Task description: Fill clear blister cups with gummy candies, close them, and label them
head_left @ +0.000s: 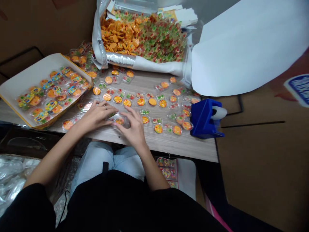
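Both of my hands rest on the wooden table around one small clear plastic pack with an orange disc and coloured candy inside. My left hand presses its fingers on the pack's left side. My right hand curls its fingers over the pack's right side. Rows of similar small packs lie on the table just beyond my hands.
A white tray of labelled packs sits at the left. A large open bag holds orange discs and coloured candies at the back. A blue tape dispenser stands at the right, with a white sheet behind it.
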A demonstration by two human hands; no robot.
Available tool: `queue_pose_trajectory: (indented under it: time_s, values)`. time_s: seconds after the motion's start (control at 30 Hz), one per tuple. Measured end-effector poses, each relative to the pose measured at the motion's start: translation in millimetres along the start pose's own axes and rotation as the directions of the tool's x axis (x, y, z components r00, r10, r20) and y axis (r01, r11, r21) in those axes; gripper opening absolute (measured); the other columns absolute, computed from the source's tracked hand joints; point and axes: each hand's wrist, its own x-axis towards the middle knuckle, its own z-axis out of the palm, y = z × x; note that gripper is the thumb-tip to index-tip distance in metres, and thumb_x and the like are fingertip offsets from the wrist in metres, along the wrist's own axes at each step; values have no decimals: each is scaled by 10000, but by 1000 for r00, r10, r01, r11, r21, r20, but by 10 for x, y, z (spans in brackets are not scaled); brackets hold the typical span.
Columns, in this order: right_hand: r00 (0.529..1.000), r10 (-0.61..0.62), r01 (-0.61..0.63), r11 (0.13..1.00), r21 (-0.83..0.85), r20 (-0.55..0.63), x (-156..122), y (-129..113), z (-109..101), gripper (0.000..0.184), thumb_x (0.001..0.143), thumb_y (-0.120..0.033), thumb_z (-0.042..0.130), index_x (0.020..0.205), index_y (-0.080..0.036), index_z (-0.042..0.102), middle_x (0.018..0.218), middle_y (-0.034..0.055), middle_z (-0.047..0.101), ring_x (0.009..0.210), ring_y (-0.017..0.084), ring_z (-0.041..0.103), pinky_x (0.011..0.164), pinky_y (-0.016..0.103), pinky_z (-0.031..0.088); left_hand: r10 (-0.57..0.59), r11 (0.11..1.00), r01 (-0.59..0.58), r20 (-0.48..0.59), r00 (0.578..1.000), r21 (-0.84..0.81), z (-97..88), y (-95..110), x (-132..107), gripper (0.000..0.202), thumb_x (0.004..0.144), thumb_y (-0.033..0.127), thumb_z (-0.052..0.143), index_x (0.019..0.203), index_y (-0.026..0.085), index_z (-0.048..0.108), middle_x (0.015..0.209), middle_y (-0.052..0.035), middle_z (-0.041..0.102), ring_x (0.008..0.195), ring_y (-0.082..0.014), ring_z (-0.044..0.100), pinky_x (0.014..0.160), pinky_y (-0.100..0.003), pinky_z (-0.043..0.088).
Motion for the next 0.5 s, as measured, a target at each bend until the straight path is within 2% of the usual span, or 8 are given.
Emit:
queue_pose_trajectory:
  time_s: [0.07,0.17,0.3,0.4,0.5]
  values:
    - [991,-61,83,977,-195,118,-60,32,0,182,825,-315,700,985,-226,694,1188,95,678,1206,306,550,1071,591,331,16,999,-17,68,998,27,27,-17,41,394,869,390,635,1234,244,607,1221,-107,675,1169,-298,539,946,-449,364]
    - [980,-101,155,930,-334,174,-145,48,52,126,899,-265,609,973,-205,693,1215,104,681,1217,310,542,1097,629,253,9,994,-22,117,993,112,105,15,20,409,897,358,590,1287,237,581,1358,-122,586,1295,-335,462,1012,-522,342]
    - [950,-190,276,879,-389,246,-168,17,111,203,954,-167,474,1014,-168,668,1306,149,628,1237,290,529,1113,627,237,-12,987,-10,137,991,162,183,15,-82,447,945,259,456,1385,185,495,1474,-158,454,1433,-354,297,1107,-613,244]
    - [924,-188,323,849,-418,333,-106,-15,90,264,960,-117,416,1058,-166,656,1315,154,618,1213,266,538,1121,584,267,9,992,-30,171,985,119,180,-77,-93,457,950,212,402,1401,223,476,1473,-129,464,1454,-339,262,1124,-656,182]
    - [908,-158,333,834,-441,388,-29,-38,50,260,958,-137,440,1109,-191,645,1297,134,630,1151,261,560,1117,580,279,36,994,-55,196,980,92,165,-140,-57,457,953,268,428,1407,239,467,1453,-117,492,1452,-338,266,1123,-672,163]
